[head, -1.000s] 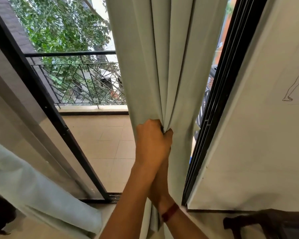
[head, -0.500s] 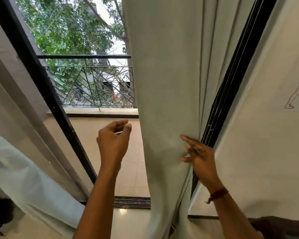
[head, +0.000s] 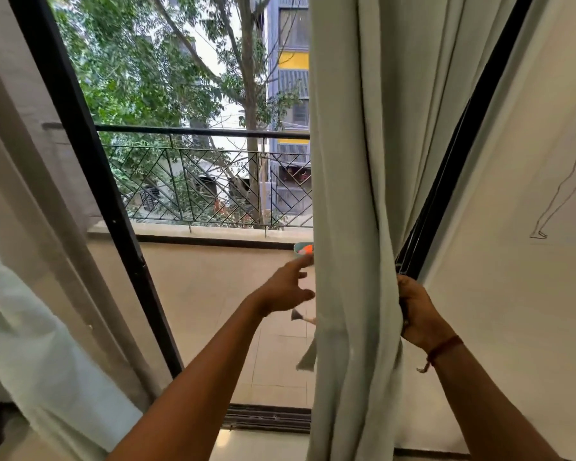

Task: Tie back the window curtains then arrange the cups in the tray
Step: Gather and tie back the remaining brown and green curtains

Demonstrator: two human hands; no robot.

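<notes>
Beside right door frame (head: 473, 128), we see curtain (head: 353, 194) loosely gathered, not yet tied. Our right hand (head: 418, 316) grips its bunched edge; left hand (head: 285, 289) open, fingers spread, reaching toward near edge. We judge tying and cup arranging undone; cups, tray out of view.

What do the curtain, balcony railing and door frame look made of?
The curtain looks like matte pale-green woven fabric: it hangs in soft folds. The balcony railing is probably dark painted metal: thin rigid bars. The door frame is smooth and black, likely metal or plastic.
</notes>
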